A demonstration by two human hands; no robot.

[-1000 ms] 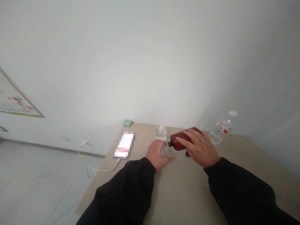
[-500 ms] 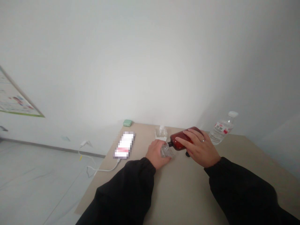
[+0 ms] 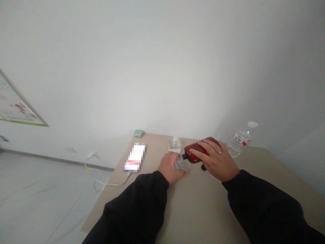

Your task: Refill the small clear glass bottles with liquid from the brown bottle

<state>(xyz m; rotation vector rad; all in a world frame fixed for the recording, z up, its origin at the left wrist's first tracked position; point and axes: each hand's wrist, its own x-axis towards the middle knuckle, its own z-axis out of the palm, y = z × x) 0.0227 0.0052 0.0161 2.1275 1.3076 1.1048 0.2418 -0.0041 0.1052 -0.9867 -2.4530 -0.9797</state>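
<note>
My right hand (image 3: pixel 217 162) is wrapped round a dark red bottle (image 3: pixel 198 151), tilted with its black neck pointing down to the left. That neck meets the mouth of a small clear container (image 3: pixel 181 164), which my left hand (image 3: pixel 171 167) grips from the left side. Any liquid passing between them is too small to tell. Just behind my left hand stands another clear container (image 3: pixel 174 145) with something white in it. A black cap (image 3: pixel 203 167) lies below the red bottle, partly hidden by my right hand.
A clear water bottle (image 3: pixel 238 142) with a white cap stands at the right. On the left of the table (image 3: pixel 198 210) lie a phone (image 3: pixel 135 157) with a white cable (image 3: pixel 114 184) and a small green case (image 3: pixel 138 133). The wall rises behind.
</note>
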